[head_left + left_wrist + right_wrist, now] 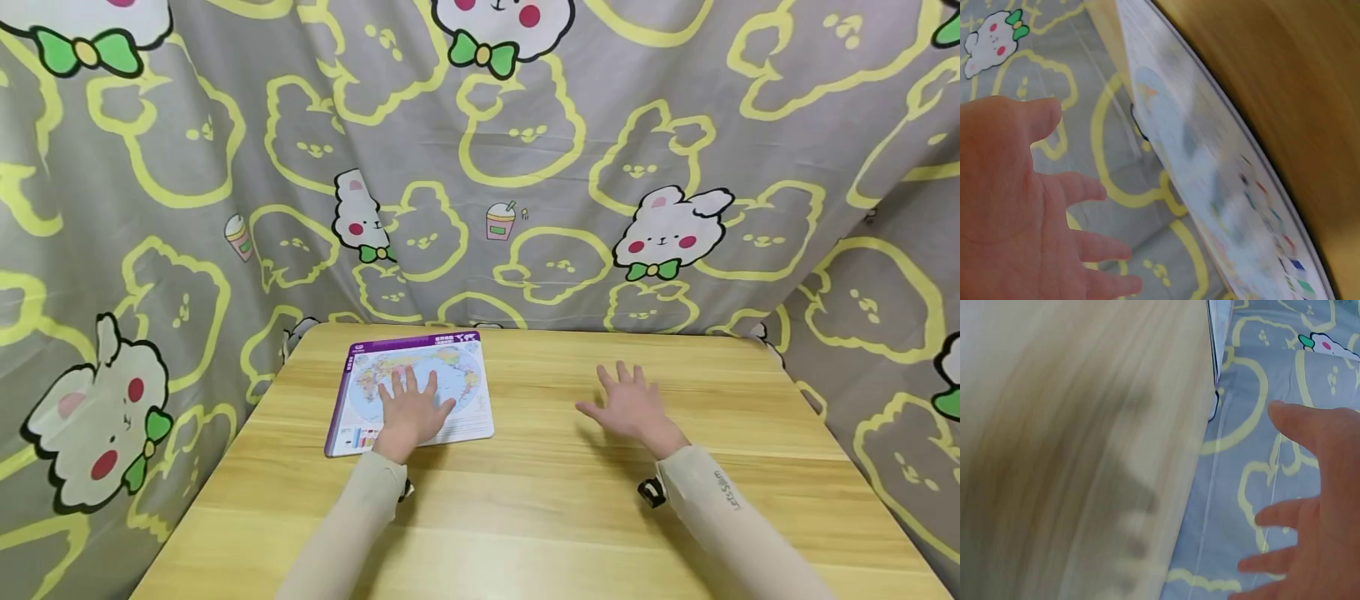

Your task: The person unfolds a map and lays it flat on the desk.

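A flat board printed with a world map (468, 421), with a purple band along its top and left edges, lies on the left half of the wooden table. Over its lower middle my left hand (414, 414) is held palm down, fingers spread. The left wrist view shows a gap between that hand (1016, 206) and the map board (1210, 169). To the right, my right hand (633, 408) hovers above bare wood with fingers apart, casting a shadow on the tabletop. Nothing is in its grasp in the right wrist view, where the hand (1335, 512) appears at the right.
The light wooden table (525, 517) reaches back to a grey curtain (555, 275) with yellow outlines and white rabbit faces. Curtain also hangs at the left and right sides. A small dark device (651, 492) sits under the right wrist.
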`<control>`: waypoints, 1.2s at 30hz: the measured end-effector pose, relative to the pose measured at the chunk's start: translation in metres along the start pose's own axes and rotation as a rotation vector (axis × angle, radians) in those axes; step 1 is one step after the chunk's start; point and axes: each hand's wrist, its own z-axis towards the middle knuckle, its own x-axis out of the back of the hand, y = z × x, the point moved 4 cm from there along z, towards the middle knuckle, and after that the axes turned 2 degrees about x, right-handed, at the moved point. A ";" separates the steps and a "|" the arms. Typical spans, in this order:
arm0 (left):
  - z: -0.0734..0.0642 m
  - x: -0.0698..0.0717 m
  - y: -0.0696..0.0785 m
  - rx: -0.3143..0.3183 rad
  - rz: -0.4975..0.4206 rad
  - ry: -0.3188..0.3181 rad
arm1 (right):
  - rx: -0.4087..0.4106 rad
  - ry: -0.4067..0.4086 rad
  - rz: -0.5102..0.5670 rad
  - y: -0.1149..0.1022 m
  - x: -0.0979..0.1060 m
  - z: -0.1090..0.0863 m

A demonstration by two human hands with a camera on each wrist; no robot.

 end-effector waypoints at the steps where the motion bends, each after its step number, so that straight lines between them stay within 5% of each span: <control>1: 0.000 -0.002 -0.003 -0.009 -0.011 -0.001 | 0.029 -0.004 0.017 -0.003 -0.002 0.002; 11: -0.004 -0.010 -0.035 -0.171 -0.117 -0.032 | 0.315 -0.039 0.148 -0.039 -0.023 0.016; 22: -0.014 -0.023 -0.078 -0.186 -0.163 -0.106 | 0.486 -0.125 0.165 -0.090 -0.046 0.033; 36: -0.020 -0.027 -0.127 -0.200 -0.171 -0.108 | 0.621 -0.190 0.069 -0.139 -0.067 0.047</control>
